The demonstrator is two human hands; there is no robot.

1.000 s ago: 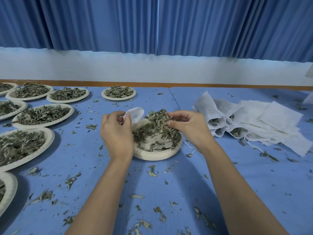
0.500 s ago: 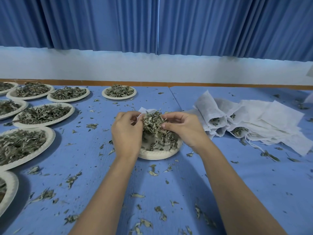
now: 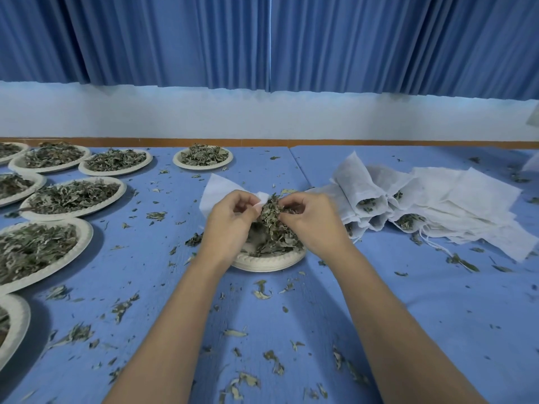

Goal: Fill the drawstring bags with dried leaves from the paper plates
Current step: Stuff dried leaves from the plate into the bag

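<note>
head view: both forearms reach up from the bottom edge to mid-frame, hands close together over one plate.
left hand [image 3: 230, 225]: fingers curled, pinching the open rim of a white bag [image 3: 217, 189]; the rest of the bag sticks out behind the hand, toward the upper left.
right hand [image 3: 312, 225]: fingertips pinched on a clump of leaves [image 3: 269, 212], held right at the bag's mouth.
plate [image 3: 265, 263]: centre of the frame under both hands, on the table, heaped with leaves.
bag pile [image 3: 437, 205]: right of centre, white bags lying overlapped, several showing leaves at their open ends, strings trailing toward the lower right.
other plates [image 3: 122, 190]: down the left side, plus one at upper centre, each loaded with leaves.
table [image 3: 423, 301]: blue, bits of leaf scattered all over it.
curtain [image 3: 262, 39]: blue and pleated across the top, above a white wall [image 3: 262, 112].
</note>
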